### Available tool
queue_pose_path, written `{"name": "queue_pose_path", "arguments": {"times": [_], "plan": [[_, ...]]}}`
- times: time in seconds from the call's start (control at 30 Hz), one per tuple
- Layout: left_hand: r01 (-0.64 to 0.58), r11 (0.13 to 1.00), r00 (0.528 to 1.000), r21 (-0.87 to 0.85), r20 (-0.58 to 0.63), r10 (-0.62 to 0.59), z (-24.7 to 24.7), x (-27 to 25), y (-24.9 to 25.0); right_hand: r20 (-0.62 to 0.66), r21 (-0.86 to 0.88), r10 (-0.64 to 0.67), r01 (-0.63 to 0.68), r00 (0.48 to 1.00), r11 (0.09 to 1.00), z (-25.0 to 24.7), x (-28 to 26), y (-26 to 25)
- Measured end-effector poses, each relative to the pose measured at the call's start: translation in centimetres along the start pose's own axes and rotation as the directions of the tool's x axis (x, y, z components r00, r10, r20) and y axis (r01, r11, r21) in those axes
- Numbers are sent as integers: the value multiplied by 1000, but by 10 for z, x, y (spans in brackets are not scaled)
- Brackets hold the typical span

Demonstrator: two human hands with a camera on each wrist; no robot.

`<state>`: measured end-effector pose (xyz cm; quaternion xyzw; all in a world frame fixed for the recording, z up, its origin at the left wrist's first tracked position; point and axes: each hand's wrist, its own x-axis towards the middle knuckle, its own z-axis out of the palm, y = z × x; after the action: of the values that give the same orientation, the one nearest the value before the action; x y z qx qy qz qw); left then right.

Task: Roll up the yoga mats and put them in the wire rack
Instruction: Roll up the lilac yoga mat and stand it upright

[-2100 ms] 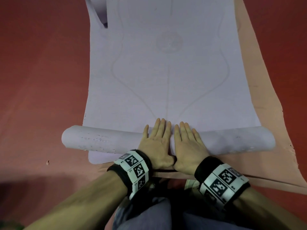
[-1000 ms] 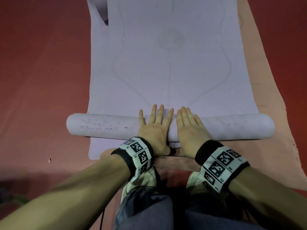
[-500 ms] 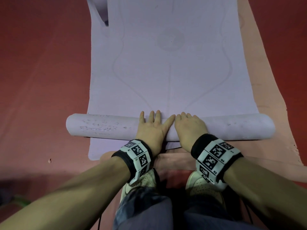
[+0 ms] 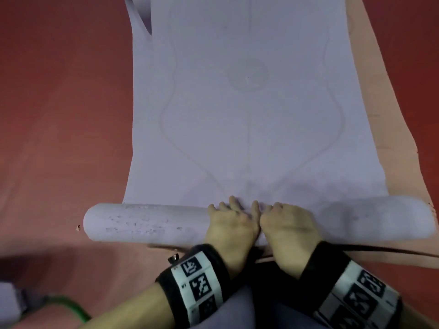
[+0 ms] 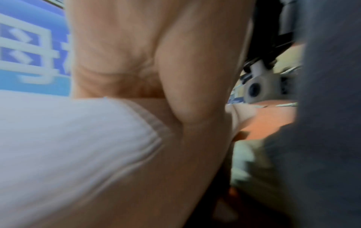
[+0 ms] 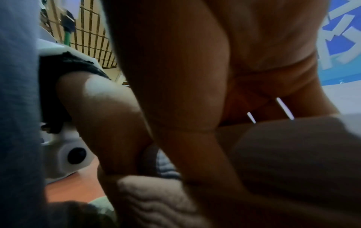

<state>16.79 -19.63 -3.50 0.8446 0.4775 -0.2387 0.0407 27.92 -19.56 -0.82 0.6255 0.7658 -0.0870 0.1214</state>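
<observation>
A lavender yoga mat (image 4: 249, 127) lies flat on a peach mat (image 4: 403, 162), and its near end is wound into a thick roll (image 4: 147, 222) lying crosswise. Both hands sit side by side on the roll's middle. My left hand (image 4: 231, 219) and right hand (image 4: 285, 222) have their fingers curled over the roll's far side. In the left wrist view the palm (image 5: 146, 61) presses down on the pale roll (image 5: 68, 146). In the right wrist view the palm (image 6: 195, 77) lies on the shadowed roll (image 6: 293, 154). No wire rack shows in the head view.
Red floor (image 4: 59, 115) surrounds the mats. A green hose (image 4: 71, 307) and a grey object (image 4: 9, 300) lie at the lower left. A dark strap (image 4: 380, 249) runs under the roll's near side. A grid of thin bars (image 6: 91, 35) stands behind in the right wrist view.
The roll has moved away from me and grown thicker. Both hands went from flat, straight fingers on top to fingers curled over its far side.
</observation>
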Motion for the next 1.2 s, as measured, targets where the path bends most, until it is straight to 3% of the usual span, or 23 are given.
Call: {"name": "queue_pose_path", "arguments": {"times": [0.07, 0.2, 0.27, 0.4, 0.47, 0.53, 0.6, 0.7, 0.8, 0.9, 1.0, 1.2], "plan": [[-3, 1000, 1000, -31, -7, 3, 1, -2, 3, 199, -35, 45, -39, 979, 999, -5, -4, -5], [2, 993, 998, -114, 69, 6, 0, 9, 1, 180, -70, 98, -86, 979, 994, 0, 1, -3], [-5, 987, 999, -158, 37, 11, -1, 13, -3, 173, -22, 145, -143, 974, 989, -3, 2, 0], [-24, 983, 999, -180, 30, 30, 4, 8, -3, 404, 11, 54, -64, 913, 998, 1, 0, 7], [-19, 975, 998, -223, -57, 7, 8, 5, 1, 402, 27, 50, -66, 914, 997, 7, 2, 10], [2, 944, 999, -331, -42, -17, 10, 1, 5, 416, 66, 30, -63, 909, 996, 6, 7, 11], [-6, 939, 994, -343, -107, -32, 15, 0, 6, 430, 73, 16, -53, 903, 996, 6, 14, 14], [-28, 944, 998, -329, -67, 6, 16, -1, 7, 474, 111, -15, -43, 880, 993, 5, 21, 18], [51, 942, 998, -333, -21, -61, 16, -1, 14, 447, 159, -24, -53, 894, 986, 7, 23, 21], [9, 957, 998, -289, -52, -25, 5, -3, 8, 435, 197, -42, -50, 900, 979, 9, 25, 22], [-62, 978, 995, -202, 59, 75, 3, -5, -2, 424, 212, -49, -46, 904, 976, 10, 28, 25], [-78, 975, 995, -210, 48, 90, 5, 1, -9, 349, 173, -18, -45, 937, 984, 9, 23, 21]]}}
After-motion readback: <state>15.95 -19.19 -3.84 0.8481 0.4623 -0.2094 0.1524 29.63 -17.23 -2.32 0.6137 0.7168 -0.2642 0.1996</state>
